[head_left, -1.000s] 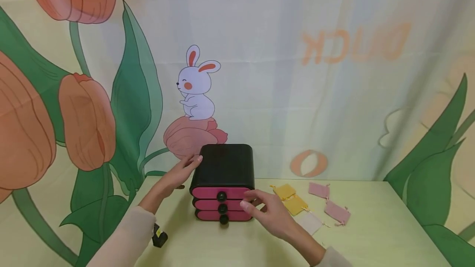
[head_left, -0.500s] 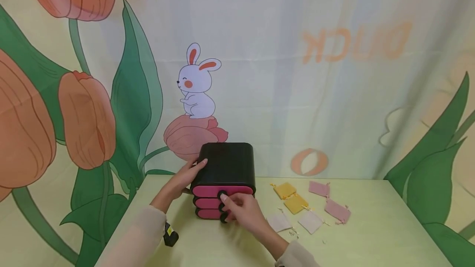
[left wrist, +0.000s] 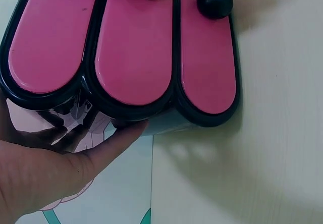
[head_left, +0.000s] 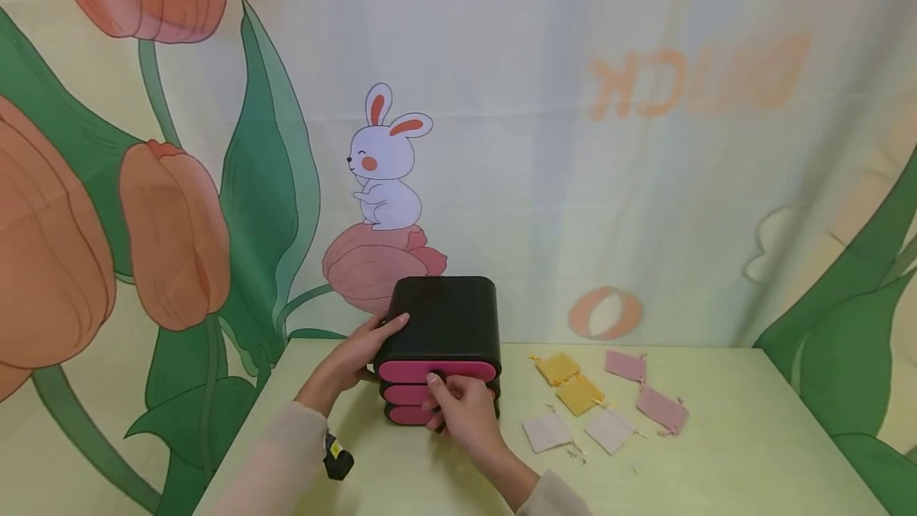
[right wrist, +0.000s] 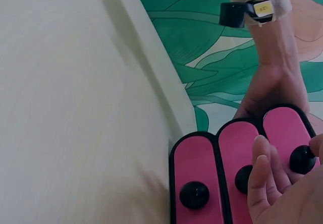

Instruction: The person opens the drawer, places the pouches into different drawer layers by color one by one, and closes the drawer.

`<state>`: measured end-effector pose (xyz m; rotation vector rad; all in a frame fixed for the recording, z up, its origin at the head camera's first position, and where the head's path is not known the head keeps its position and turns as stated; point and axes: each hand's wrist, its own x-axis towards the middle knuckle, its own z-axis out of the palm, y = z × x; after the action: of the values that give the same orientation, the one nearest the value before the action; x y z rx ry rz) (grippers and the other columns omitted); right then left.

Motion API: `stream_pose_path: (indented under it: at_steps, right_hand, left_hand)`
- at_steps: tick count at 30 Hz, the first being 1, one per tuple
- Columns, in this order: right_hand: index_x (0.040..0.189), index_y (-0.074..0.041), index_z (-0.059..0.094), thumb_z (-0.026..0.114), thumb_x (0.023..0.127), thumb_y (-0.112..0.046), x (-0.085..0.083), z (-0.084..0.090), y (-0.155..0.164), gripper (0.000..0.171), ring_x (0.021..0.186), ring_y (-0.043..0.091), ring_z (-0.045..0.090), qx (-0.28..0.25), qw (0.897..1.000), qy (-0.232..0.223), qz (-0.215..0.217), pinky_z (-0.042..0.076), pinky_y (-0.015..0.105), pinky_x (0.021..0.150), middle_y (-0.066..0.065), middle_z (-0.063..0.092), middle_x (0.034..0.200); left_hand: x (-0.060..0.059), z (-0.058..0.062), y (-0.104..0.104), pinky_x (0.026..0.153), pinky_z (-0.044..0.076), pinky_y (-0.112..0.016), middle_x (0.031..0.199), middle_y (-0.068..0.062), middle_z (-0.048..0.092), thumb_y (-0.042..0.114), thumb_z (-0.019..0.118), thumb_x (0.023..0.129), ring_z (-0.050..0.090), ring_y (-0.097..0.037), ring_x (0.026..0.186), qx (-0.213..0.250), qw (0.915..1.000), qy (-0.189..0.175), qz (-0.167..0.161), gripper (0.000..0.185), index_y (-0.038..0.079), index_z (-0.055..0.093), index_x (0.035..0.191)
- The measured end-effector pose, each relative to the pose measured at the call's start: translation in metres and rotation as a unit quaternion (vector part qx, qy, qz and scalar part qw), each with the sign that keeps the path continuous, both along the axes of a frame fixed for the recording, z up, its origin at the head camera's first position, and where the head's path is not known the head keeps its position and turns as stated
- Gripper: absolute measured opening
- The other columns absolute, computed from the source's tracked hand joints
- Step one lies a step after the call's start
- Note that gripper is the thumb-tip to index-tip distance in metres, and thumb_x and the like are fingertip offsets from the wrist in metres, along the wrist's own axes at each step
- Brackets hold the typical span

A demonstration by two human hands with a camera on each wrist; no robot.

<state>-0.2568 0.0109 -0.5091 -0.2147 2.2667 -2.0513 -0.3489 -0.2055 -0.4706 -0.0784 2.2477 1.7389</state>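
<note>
A small black cabinet (head_left: 444, 317) with three pink-fronted drawers stands on the table in the head view. Each drawer front carries a round black knob. My left hand (head_left: 361, 350) presses against the cabinet's left side, one fingertip on the top edge; in the left wrist view its thumb (left wrist: 118, 146) lies along the side wall. My right hand (head_left: 466, 412) pinches the top drawer's knob (right wrist: 302, 159) between thumb and fingers. Its other fingers (right wrist: 263, 176) bend in front of the middle knob (right wrist: 243, 178). All drawer fronts look flush with the cabinet.
Right of the cabinet lie small drawstring pouches: yellow (head_left: 580, 395), pink (head_left: 662, 409) and whitish (head_left: 546, 430). A black wrist device (head_left: 337, 459) hangs by the left sleeve. Behind the table (head_left: 745, 452) hangs a printed curtain (head_left: 530, 181) with tulips and a rabbit.
My right hand has moved left from beside the cabinet's right front to the top drawer's knob and grips it. My left hand has settled a little further onto the cabinet's side.
</note>
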Motion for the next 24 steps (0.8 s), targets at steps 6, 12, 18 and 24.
stream_pose_path:
  at_steps: [6, 12, 18, 24]
  right_hand:
    - [0.093, 0.005, 0.076, 0.067, 0.105, -0.044, -0.0066, -0.001, 0.0053, 0.051, 0.058, 0.023, 0.071, 0.011, 1.0, 0.004, 0.009, 0.058, 0.032, 0.058, 0.019, 0.076, 0.083]
    - [0.084, 0.004, 0.075, 0.069, 0.104, -0.041, -0.0093, -0.0016, 0.0073, 0.049, 0.048, 0.021, 0.061, 0.027, 1.0, 0.013, 0.005, 0.047, 0.026, 0.05, 0.012, 0.074, 0.073]
    - [0.082, 0.004, 0.075, 0.07, 0.103, -0.039, -0.01, -0.0022, 0.0063, 0.049, 0.05, 0.036, 0.063, 0.023, 1.0, 0.012, 0.012, 0.046, 0.024, 0.048, 0.017, 0.074, 0.074]
    - [0.082, 0.003, 0.076, 0.07, 0.103, -0.041, -0.0104, -0.0022, 0.0073, 0.049, 0.048, 0.025, 0.061, 0.024, 1.0, 0.01, 0.014, 0.044, 0.023, 0.049, 0.013, 0.075, 0.074]
  left_hand:
    - [-0.0015, -0.0013, 0.0017, 0.1, 0.045, -0.078, 0.159, -0.027, 0.043, 0.071, 0.061, 0.097, 0.049, -0.051, 0.139, 0.008, 1.0, -0.002, -0.002, 0.1, 0.018, 0.017, 0.17]
    - [-0.0018, -0.0007, 0.0038, 0.098, 0.045, -0.08, 0.16, -0.027, 0.041, 0.067, 0.06, 0.099, 0.048, -0.051, 0.14, 0.024, 0.9997, -0.006, -0.006, 0.096, 0.018, 0.017, 0.17]
    - [-0.0028, -0.001, 0.0029, 0.099, 0.043, -0.081, 0.161, -0.026, 0.041, 0.066, 0.06, 0.1, 0.044, -0.051, 0.143, 0.029, 0.9994, -0.017, -0.004, 0.094, 0.019, 0.019, 0.17]
    - [-0.003, 0.0005, 0.0035, 0.1, 0.042, -0.082, 0.159, -0.025, 0.044, 0.066, 0.06, 0.1, 0.043, -0.05, 0.143, 0.036, 0.999, -0.024, -0.006, 0.092, 0.018, 0.021, 0.169]
